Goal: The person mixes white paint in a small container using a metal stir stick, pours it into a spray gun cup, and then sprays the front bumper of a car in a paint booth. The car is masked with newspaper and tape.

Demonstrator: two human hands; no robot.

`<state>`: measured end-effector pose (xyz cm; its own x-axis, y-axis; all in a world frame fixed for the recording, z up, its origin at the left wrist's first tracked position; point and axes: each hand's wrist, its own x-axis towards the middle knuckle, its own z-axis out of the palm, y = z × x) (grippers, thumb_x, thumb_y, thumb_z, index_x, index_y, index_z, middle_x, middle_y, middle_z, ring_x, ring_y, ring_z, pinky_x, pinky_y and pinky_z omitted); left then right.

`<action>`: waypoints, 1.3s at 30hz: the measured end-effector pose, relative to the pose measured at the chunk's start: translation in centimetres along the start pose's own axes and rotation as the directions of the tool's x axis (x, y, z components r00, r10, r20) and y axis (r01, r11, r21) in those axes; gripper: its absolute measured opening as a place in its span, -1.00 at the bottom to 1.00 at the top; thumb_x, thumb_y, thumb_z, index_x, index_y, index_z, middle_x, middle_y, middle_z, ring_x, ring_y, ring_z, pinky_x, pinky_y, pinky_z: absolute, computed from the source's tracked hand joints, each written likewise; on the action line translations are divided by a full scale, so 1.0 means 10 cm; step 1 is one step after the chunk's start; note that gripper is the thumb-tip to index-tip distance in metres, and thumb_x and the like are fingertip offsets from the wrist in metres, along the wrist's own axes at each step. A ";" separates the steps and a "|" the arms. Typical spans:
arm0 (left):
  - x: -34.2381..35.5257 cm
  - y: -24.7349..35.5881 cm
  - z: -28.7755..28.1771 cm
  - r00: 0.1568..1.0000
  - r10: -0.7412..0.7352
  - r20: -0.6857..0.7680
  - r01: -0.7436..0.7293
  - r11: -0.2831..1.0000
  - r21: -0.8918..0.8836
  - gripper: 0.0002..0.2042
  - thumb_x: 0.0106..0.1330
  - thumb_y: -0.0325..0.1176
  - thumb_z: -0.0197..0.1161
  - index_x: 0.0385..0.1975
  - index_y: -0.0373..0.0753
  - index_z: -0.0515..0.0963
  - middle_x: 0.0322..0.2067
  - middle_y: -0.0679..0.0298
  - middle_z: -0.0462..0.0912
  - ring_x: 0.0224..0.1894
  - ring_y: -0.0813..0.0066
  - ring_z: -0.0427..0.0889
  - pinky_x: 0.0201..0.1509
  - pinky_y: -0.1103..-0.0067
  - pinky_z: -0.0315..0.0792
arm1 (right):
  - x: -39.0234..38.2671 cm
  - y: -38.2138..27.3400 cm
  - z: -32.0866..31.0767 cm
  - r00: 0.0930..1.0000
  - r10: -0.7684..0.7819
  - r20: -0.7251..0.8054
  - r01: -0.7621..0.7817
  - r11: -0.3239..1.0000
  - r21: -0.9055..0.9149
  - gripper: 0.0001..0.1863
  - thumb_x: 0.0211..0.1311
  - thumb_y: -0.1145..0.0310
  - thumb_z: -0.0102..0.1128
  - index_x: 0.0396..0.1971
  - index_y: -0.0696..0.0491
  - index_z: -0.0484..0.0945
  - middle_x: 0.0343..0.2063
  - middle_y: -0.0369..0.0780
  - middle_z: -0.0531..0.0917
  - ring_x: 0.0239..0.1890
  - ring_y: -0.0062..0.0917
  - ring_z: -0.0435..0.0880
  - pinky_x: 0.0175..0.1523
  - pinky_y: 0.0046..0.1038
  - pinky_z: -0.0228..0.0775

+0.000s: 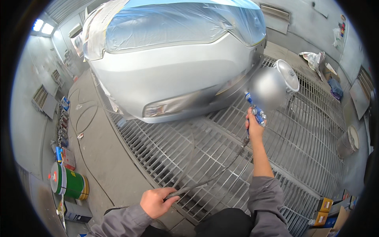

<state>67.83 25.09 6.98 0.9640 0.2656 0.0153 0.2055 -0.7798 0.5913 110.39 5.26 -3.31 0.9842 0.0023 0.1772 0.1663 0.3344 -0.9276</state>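
My right hand (256, 125) is closed around the grip of a blue spray gun (258, 113), held out in front of the car's lower right side. A round, blurred silvery patch covers what sits at the gun's top. From the grip an air hose (221, 174) sags across to my left hand (158, 202), whose fingers are wrapped round it. Ahead stands the end of a car with a silver bumper (169, 79); plastic masking film (169, 29) covers the body above it. Masking also lies over an opening (169, 106) low in the bumper.
Metal floor grating (300, 138) spreads under the car and my feet. A white bucket (287, 75) stands right of the gun. A green drum (71, 181) and cans line the left wall. A grey bucket (348, 141) and boxes (325, 205) sit at right. Loose hose (85, 114) lies on the left floor.
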 end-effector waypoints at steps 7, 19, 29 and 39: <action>0.09 0.17 0.10 0.997 -0.067 -0.033 0.068 0.997 0.024 -0.71 0.29 -0.28 0.55 -0.09 -0.30 0.76 -0.40 0.01 0.78 -0.48 0.16 0.76 -0.34 0.41 0.61 | 0.72 -0.01 -0.38 0.971 -0.123 -0.206 0.131 0.991 0.024 -0.76 0.42 0.28 0.47 -0.39 0.09 0.66 -0.56 -0.35 0.63 -0.72 -0.71 0.51 -0.65 -0.58 0.22; -0.01 0.44 -0.23 0.982 -0.137 -0.130 0.140 0.990 0.014 -0.81 0.27 -0.43 0.54 -0.17 -0.32 0.78 -0.52 0.07 0.72 -0.56 0.27 0.68 -0.41 0.48 0.53 | -0.40 0.52 -0.06 0.989 0.115 -0.096 -0.107 0.991 0.084 -0.79 0.39 0.29 0.50 -0.22 0.11 0.71 -0.52 -0.37 0.66 -0.66 -0.74 0.51 -0.59 -0.60 0.26; -0.33 0.23 -0.51 0.986 -0.087 -0.143 0.080 0.995 -0.055 -0.77 0.27 -0.39 0.56 -0.14 -0.32 0.76 -0.42 0.04 0.75 -0.48 0.22 0.71 -0.41 0.44 0.54 | -1.57 0.76 0.84 0.929 -0.015 0.369 0.026 0.999 -0.024 -0.85 0.40 0.46 0.46 -0.14 0.19 0.72 -0.44 -0.32 0.71 -0.57 -0.77 0.54 -0.50 -0.62 0.31; -0.63 -0.11 -0.79 0.979 -0.013 -0.203 -0.006 0.996 -0.091 -0.73 0.25 -0.36 0.58 -0.11 -0.30 0.75 -0.49 0.10 0.70 -0.56 0.22 0.64 -0.48 0.45 0.49 | -2.15 0.91 1.69 0.775 0.009 0.632 0.070 0.992 -0.100 -0.79 0.26 0.39 0.57 -0.17 0.12 0.79 -0.40 -0.33 0.79 -0.37 -0.65 0.70 -0.24 -0.49 0.52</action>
<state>60.19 28.75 12.57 0.9066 0.3856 0.1712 0.1839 -0.7264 0.6623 89.71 24.20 -10.01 0.7251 0.6007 0.3367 0.2403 0.2374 -0.9412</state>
